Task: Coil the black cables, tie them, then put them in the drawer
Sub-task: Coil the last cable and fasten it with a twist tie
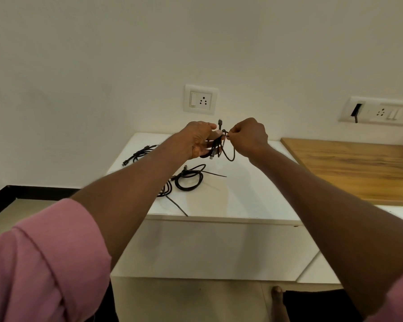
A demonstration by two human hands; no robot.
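Pink rolled sleeves (40, 263) nearest. Left hand (199, 140) grips thin black coiled cable bundle (219, 147) above white cabinet top (242, 194); right hand (249, 138) pinches its tie. Cable looks light, floppy; hold at bunched middle.

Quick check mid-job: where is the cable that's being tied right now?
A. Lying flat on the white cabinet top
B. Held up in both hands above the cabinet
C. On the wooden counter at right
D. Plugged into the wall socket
B: the left hand holds the coiled cable while the right hand pinches at its top, above the white cabinet top.
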